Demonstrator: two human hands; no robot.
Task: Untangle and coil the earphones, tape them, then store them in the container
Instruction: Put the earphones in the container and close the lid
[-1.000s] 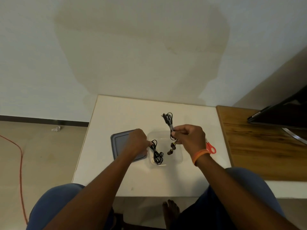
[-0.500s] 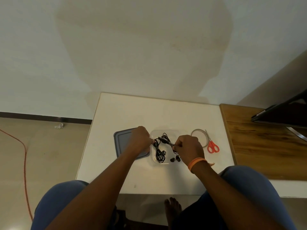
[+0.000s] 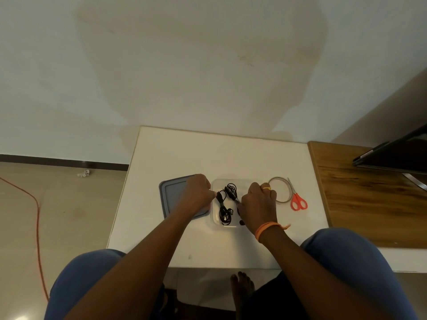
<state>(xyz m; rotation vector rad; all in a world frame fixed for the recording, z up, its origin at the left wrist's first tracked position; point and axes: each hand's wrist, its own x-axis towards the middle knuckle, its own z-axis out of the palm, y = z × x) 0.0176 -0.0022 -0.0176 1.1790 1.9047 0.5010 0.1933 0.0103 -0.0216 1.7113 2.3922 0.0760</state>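
setting: white table [image 3: 208,158] pushed against a stained pale wall, a wooden desk [image 3: 369,199] abutting it on the right with a dark screen at its far edge; tiled floor and an orange cable on the left.
head view, container: clear plastic container [image 3: 216,221] in the middle of the table, its grey lid [image 3: 172,195] lying flat just to its left.
head view, earphones: two black bundles over the container. one coiled earphone bundle [image 3: 224,210] lies lengthwise in the left half; a second coiled bundle [image 3: 231,190] sits at the far side, its earbuds trailing toward the near right corner.
left hand: left hand [image 3: 198,192] is clenched over the lid's right edge, fingertips pinching the top loop of the left bundle.
right hand: right hand [image 3: 258,204] is curled, thumb and forefinger gripping the second bundle at its wrapped waist; ring and orange wrist thread visible.
tools: tape roll [image 3: 287,196] and red-handled scissors [image 3: 298,202] lie touching, just right of the container.
handling, judged: cords look very light, limp and springy, so loops likely slacken once let go; the taped waist seems the safest hold, not the earbuds or plug joints, which are probably the fragile parts. whether tape is actually on is too small to tell.
stage, judged: storing, second bundle nearly set down.
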